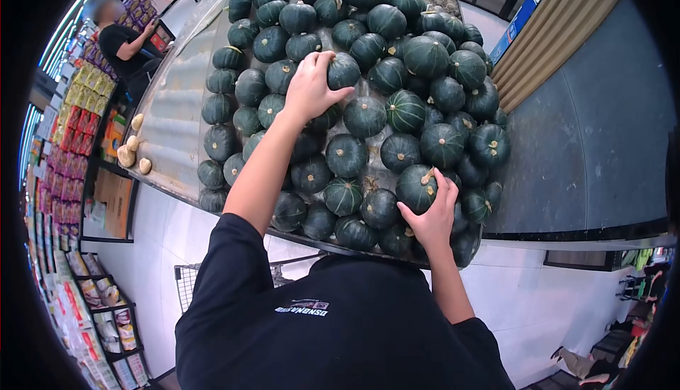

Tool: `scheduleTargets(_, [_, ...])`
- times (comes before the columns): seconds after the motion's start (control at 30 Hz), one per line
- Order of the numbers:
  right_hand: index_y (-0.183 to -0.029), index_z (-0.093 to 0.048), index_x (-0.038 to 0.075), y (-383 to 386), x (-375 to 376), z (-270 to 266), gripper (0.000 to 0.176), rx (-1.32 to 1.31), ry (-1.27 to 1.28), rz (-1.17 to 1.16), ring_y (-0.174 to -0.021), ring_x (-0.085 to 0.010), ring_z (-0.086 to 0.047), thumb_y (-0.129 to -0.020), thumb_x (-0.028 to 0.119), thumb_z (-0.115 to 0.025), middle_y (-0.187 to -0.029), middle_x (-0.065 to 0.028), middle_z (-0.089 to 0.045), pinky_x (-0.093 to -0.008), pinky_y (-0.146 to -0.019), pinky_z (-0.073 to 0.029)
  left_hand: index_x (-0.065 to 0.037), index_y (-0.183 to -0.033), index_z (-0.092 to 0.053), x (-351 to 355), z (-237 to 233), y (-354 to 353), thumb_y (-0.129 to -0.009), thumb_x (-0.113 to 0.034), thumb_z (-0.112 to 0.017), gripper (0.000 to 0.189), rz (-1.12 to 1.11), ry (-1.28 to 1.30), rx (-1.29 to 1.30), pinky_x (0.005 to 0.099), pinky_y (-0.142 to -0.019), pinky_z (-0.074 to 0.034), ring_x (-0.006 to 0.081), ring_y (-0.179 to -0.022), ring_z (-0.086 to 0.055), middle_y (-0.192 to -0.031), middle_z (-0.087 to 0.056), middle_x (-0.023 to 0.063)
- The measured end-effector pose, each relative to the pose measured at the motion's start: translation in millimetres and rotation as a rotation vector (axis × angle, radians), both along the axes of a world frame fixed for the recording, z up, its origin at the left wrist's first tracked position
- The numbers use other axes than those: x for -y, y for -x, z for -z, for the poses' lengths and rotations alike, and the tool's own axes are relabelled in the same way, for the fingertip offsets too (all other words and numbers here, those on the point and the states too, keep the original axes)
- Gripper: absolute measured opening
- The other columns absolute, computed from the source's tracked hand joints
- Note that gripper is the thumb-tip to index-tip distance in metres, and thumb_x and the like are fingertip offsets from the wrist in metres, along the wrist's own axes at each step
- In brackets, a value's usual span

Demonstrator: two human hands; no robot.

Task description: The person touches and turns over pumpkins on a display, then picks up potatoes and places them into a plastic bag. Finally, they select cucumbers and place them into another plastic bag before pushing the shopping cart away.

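Observation:
Dark green kabocha squashes cover most of a display stand, piled higher on the right. My left hand (pixel 310 87) is closed around a small squash (pixel 343 71) in the middle of the pile, fingers over its far left side and thumb along its near side. Near the front right, my right hand (pixel 432 213) grips a larger squash (pixel 414 190) with a dry, pale stem, thumb and fingers around its right side. Between the two hands lie more squashes, among them a round one (pixel 365 116) and a light-striped one (pixel 406 111).
The stand's left side is a bare corrugated surface (pixel 180 103) with a few pale, lumpy vegetables (pixel 127 155) at its corner. A person in black (pixel 122 43) stands at the far left by packaged-goods shelves. A wire cart (pixel 185 285) is below, and a dark panel (pixel 588 135) flanks the right.

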State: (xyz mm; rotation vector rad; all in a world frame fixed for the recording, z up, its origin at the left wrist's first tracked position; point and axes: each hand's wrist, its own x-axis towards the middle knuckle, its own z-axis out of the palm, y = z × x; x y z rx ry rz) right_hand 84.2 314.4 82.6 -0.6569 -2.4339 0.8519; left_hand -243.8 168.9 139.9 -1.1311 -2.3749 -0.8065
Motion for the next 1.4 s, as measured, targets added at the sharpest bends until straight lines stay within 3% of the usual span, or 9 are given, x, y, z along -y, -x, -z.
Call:
scheduleTargets(0.17, [-0.148, -0.039, 0.013, 0, 1, 0, 0.098, -0.001, 0.024, 0.006, -0.123, -0.0392, -0.051, -0.066, 0.031, -0.090, -0.137, -0.0183, -0.040, -0.0490, -0.102, -0.048, -0.009, -0.133, -0.051, -9, 33, 16, -0.071, -0.043, -0.087, 0.080, -0.121, 0.120, -0.083, 0.0476, -0.101, -0.047, 0.0407, -0.124, -0.050, -0.135, -0.049, 0.0225])
scheduleTargets(0.47, [-0.148, -0.040, 0.013, 2, 0, 4, 0.098, -0.028, 0.023, 0.004, -0.125, -0.0386, -0.050, -0.066, 0.029, -0.090, -0.136, -0.0186, -0.040, -0.0486, -0.103, -0.047, -0.008, -0.138, -0.049, -8, 29, 8, -0.072, -0.050, -0.084, 0.085, -0.228, 0.197, -0.127, 0.0458, -0.105, -0.042, 0.0363, -0.127, -0.046, -0.140, -0.045, 0.0183])
scheduleTargets(0.63, [-0.148, -0.040, 0.013, 3, -1, 5, 0.098, -0.028, 0.012, 0.007, -0.124, -0.0387, -0.050, -0.065, 0.029, -0.090, -0.136, -0.0186, -0.041, -0.0483, -0.103, -0.047, -0.006, -0.139, -0.052, -21, 17, -7, -0.083, -0.043, -0.078, 0.073, -0.164, 0.055, -0.204, 0.0493, -0.110, -0.038, 0.0363, -0.129, -0.046, -0.136, -0.049, 0.0190])
scheduleTargets(0.8, [-0.148, -0.041, 0.013, 2, -1, 6, 0.098, -0.038, 0.015, 0.004, -0.124, -0.0384, -0.050, -0.064, 0.030, -0.090, -0.136, -0.0185, -0.041, -0.0482, -0.103, -0.048, -0.007, -0.136, -0.055, -29, 24, 2, -0.086, -0.039, -0.076, 0.063, -0.115, 0.148, -0.247, 0.0468, -0.108, -0.040, 0.0363, -0.126, -0.050, -0.136, -0.052, 0.0181])
scheduleTargets(0.87, [-0.147, -0.040, 0.009, 2, -1, 6, 0.099, -0.038, 0.021, 0.003, -0.124, -0.0391, -0.050, -0.064, 0.026, -0.090, -0.136, -0.0203, -0.042, -0.0471, -0.105, -0.045, -0.008, -0.135, -0.057, -28, 26, 6, -0.084, -0.042, -0.076, 0.064, -0.131, 0.132, -0.079, 0.0490, -0.108, -0.041, 0.0358, -0.126, -0.050, -0.138, -0.051, 0.0186])
scheduleTargets(1.13, [-0.147, -0.041, 0.011, 3, 0, 6, 0.098, -0.062, 0.015, 0.003, -0.124, -0.0384, -0.050, -0.064, 0.026, -0.090, -0.136, -0.0194, -0.042, -0.0475, -0.103, -0.047, -0.009, -0.136, -0.058, -9, 40, 6, -0.091, -0.044, -0.069, 0.058, -0.330, -0.003, -0.096, 0.0448, -0.099, -0.047, 0.0356, -0.122, -0.054, -0.136, -0.052, 0.0194])
scheduleTargets(1.2, [-0.147, -0.042, 0.012, 2, 0, 6, 0.097, -0.059, 0.009, 0.004, -0.124, -0.0382, -0.051, -0.064, 0.028, -0.090, -0.136, -0.0184, -0.042, -0.0480, -0.102, -0.048, -0.010, -0.139, -0.055, -9, 41, 4, -0.086, -0.048, -0.073, 0.067, -0.338, 0.023, -0.139, 0.0445, -0.097, -0.049, 0.0370, -0.119, -0.056, -0.133, -0.052, 0.0211])
scheduleTargets(1.3, [-0.147, -0.042, 0.012, 3, 0, 6, 0.097, -0.055, -0.002, 0.002, -0.123, -0.0384, -0.051, -0.064, 0.028, -0.090, -0.135, -0.0185, -0.042, -0.0483, -0.102, -0.048, -0.011, -0.143, -0.048, -17, 29, -6, -0.073, -0.055, -0.082, 0.089, -0.347, 0.109, 0.038, 0.0470, -0.095, -0.053, 0.0406, -0.117, -0.059, -0.132, -0.052, 0.0247])
scheduleTargets(1.4, [-0.146, -0.041, 0.009, 3, 0, 6, 0.097, -0.057, 0.031, -0.005, -0.124, -0.0389, -0.049, -0.063, 0.024, -0.090, -0.135, -0.0201, -0.042, -0.0471, -0.104, -0.045, -0.010, -0.140, -0.051, -23, 21, -6, -0.075, -0.054, -0.082, 0.084, -0.346, 0.061, 0.222, 0.0467, -0.095, -0.053, 0.0397, -0.117, -0.060, -0.131, -0.053, 0.0244])
